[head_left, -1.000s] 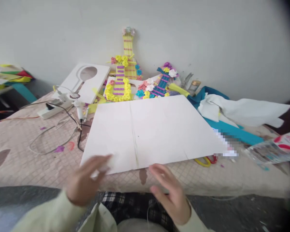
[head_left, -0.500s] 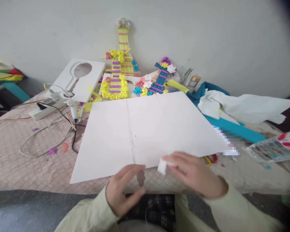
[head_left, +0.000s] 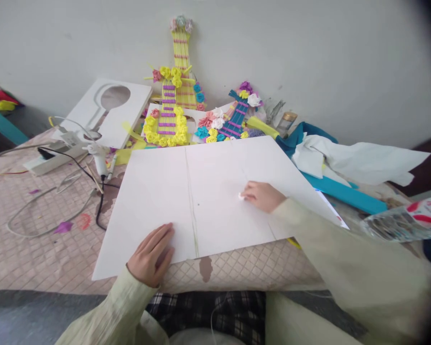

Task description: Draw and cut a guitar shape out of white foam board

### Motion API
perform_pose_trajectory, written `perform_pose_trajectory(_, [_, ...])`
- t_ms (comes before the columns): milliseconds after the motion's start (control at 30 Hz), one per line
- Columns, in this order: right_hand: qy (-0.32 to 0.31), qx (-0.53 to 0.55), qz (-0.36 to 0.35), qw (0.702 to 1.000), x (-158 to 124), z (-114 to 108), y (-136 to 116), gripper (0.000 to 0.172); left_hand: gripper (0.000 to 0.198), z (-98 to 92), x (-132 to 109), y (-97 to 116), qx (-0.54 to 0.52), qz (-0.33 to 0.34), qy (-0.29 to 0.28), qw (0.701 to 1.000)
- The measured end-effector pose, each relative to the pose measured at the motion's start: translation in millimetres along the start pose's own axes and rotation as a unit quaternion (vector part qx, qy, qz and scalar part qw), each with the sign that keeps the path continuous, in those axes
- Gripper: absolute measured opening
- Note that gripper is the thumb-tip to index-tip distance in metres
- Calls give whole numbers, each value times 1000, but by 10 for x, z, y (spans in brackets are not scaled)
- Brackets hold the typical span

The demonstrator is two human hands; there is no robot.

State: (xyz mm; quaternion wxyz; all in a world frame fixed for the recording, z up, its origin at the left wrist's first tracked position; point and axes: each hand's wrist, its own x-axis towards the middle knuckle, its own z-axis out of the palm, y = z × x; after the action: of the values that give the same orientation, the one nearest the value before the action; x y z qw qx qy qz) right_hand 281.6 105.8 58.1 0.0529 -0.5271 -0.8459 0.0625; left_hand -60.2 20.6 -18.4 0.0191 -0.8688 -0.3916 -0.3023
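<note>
A large white board (head_left: pixel 215 191) lies flat on the quilted table cover, with a thin line running down its left half. My left hand (head_left: pixel 151 255) rests flat on the board's near edge, fingers stretched out. My right hand (head_left: pixel 261 195) is on the middle of the board, its fingers pinched round a small white wad (head_left: pixel 241 195) pressed against the surface.
Flower-covered guitar models (head_left: pixel 175 103) lean on the wall behind the board, beside a white cut-out board (head_left: pixel 109 112). A glue gun (head_left: pixel 99 160), a power strip (head_left: pixel 52 155) and cables lie at the left. White and teal sheets (head_left: pixel 348 160) and a plastic bag (head_left: pixel 405 218) are at the right.
My right hand took up the small white wad and moved forward onto the middle of the board. My left hand came down flat on the board's near edge.
</note>
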Motion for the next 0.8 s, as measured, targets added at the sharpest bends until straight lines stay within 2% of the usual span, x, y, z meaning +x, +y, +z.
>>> perform_pose_trajectory(100, [-69,30,-52,996,-650,-24,-252,25,54,-7,4,-16,12,5,0,1000])
perform_pose_trajectory(167, [-131,63,-59,988,-1013,-100,-421,26,56,3,-5,-25,13,9,4,1000])
perform_pose_trajectory(233, [-172,125,-64,975,-1206,-202,-517,26,56,21,-16,-26,7,6,19,1000])
perform_pose_trajectory(267, [-157,151,-56,974,-1224,-252,-525,24,55,30,-19,-24,4,3,28,1000])
perform_pose_trajectory(367, [-34,177,-16,983,-965,-334,-403,21,52,46,-20,-20,3,-2,46,999])
perform_pose_trajectory(467, [66,125,7,990,-374,-278,-175,17,52,41,-13,-26,14,13,43,999])
perform_pose_trajectory(533, [85,68,19,994,40,-187,-52,16,53,31,-10,-30,21,17,39,999])
perform_pose_trajectory(600, [66,40,19,997,309,-79,-4,18,52,27,-10,-26,26,12,38,999])
perform_pose_trajectory(633, [57,37,16,998,350,-26,-18,18,52,29,-11,-21,28,9,37,999])
perform_pose_trajectory(700, [31,42,1,999,217,67,-129,18,52,38,-12,-7,28,6,37,999])
perform_pose_trajectory(767, [-7,54,-32,998,-149,124,-330,17,51,51,-12,10,23,1,44,999])
perform_pose_trajectory(800, [-40,72,-74,994,-372,131,-443,19,50,56,-11,19,20,-4,52,998])
